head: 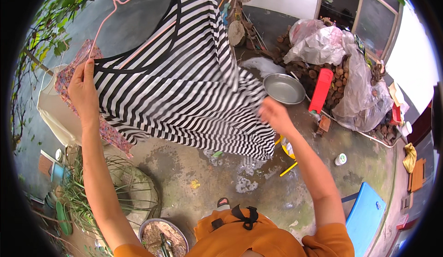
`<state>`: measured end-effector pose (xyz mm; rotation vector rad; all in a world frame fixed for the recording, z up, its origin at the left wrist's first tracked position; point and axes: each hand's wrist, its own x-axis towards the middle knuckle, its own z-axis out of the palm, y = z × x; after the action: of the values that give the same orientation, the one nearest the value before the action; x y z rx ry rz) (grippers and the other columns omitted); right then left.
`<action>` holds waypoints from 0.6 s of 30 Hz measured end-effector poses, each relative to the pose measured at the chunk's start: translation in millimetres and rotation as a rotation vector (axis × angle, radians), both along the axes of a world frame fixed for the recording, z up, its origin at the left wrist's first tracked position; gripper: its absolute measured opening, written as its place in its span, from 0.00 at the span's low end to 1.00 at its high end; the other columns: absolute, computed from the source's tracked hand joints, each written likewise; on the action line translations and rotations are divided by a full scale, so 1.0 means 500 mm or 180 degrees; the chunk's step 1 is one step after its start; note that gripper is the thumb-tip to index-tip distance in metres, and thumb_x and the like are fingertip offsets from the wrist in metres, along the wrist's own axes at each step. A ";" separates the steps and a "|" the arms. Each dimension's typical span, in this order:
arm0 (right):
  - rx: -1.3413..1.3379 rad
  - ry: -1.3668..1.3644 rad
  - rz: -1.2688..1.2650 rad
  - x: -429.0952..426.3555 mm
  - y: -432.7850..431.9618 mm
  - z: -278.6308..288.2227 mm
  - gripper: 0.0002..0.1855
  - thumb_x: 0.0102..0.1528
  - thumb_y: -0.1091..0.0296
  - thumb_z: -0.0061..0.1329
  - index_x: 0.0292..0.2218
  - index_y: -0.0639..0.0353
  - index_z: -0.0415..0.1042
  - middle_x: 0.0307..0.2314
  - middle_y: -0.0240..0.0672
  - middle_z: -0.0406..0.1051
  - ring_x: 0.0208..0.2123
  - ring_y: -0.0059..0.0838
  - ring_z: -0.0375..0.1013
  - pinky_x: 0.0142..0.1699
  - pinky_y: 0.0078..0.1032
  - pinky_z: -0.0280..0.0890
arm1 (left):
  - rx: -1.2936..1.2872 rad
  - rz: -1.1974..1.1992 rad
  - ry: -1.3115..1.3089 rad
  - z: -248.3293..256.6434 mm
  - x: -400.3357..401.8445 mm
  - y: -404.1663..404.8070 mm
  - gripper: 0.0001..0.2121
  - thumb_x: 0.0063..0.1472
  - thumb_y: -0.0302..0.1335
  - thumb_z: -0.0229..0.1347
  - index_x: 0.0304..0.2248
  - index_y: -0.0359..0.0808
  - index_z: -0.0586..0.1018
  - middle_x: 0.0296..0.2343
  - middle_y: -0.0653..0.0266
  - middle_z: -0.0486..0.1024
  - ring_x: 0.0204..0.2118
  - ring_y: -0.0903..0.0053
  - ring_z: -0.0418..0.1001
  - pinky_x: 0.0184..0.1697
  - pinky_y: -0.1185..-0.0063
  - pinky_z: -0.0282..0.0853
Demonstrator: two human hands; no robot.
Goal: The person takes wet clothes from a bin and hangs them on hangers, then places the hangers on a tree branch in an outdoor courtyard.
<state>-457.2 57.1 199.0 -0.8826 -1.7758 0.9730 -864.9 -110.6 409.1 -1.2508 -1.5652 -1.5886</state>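
Note:
A black-and-white striped shirt (180,83) with a black neckline hangs on a pink clothes hanger (116,1), whose bar shows inside the neck opening. My left hand (84,87) pinches the shirt's left shoulder, close to the hanger's sloping arm. At the right, my right hand (275,115) is at the shirt's bunched lower side. It is motion-blurred, and its fingers look curled on the cloth. Behind my left hand hang a pink floral garment (112,135) and a pale garment (57,111).
A metal basin (284,88) rests on the wet concrete beside stacked logs (337,90) under plastic sheeting (316,45). A blue bench (367,219) stands at the right. Below my left arm are a spiky potted plant (107,177) and a pot of soil (152,236).

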 end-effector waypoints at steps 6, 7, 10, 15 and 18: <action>0.0342 -0.0100 -0.1419 0.038 0.076 -0.009 0.06 0.47 0.77 0.47 0.30 0.60 0.67 0.16 0.31 0.66 0.18 0.17 0.62 0.23 0.19 0.58 | -0.0357 0.0307 0.0008 0.010 -0.008 -0.019 0.13 0.59 0.35 0.50 0.32 0.31 0.76 0.21 0.66 0.72 0.25 0.84 0.65 0.32 0.83 0.61; 0.0659 -0.0077 -0.0558 0.015 0.070 -0.025 0.04 0.47 0.78 0.47 0.29 0.62 0.67 0.15 0.30 0.65 0.18 0.16 0.62 0.23 0.18 0.57 | -0.0378 0.0330 -0.0010 0.010 -0.012 -0.018 0.13 0.59 0.35 0.50 0.32 0.31 0.77 0.21 0.66 0.72 0.25 0.84 0.65 0.32 0.83 0.61; -0.0082 0.0051 -0.0239 -0.033 0.047 -0.014 0.03 0.46 0.80 0.46 0.26 0.62 0.66 0.14 0.28 0.63 0.19 0.15 0.63 0.22 0.18 0.59 | -0.0214 0.0131 -0.0030 0.032 -0.023 -0.027 0.12 0.58 0.33 0.51 0.31 0.31 0.77 0.19 0.70 0.71 0.25 0.88 0.63 0.30 0.85 0.60; -0.0534 -0.0067 -0.0197 -0.061 0.114 -0.071 0.09 0.45 0.76 0.51 0.31 0.61 0.66 0.17 0.29 0.66 0.20 0.17 0.66 0.24 0.20 0.63 | -0.0161 -0.0621 -0.0624 0.050 -0.020 -0.003 0.11 0.57 0.32 0.53 0.26 0.30 0.77 0.17 0.77 0.67 0.22 0.90 0.60 0.26 0.87 0.57; -0.0084 -0.0350 0.0249 -0.180 0.091 -0.080 0.26 0.44 0.73 0.54 0.44 0.59 0.60 0.29 0.35 0.67 0.24 0.22 0.67 0.31 0.21 0.65 | -0.0373 -0.1242 -0.1576 0.070 -0.014 -0.021 0.11 0.58 0.32 0.51 0.23 0.35 0.76 0.18 0.77 0.68 0.21 0.91 0.61 0.25 0.88 0.58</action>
<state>-547.2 102.8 158.9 -0.9041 -1.9065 1.0171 -871.7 -121.2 444.3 -1.3558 -1.8054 -2.2139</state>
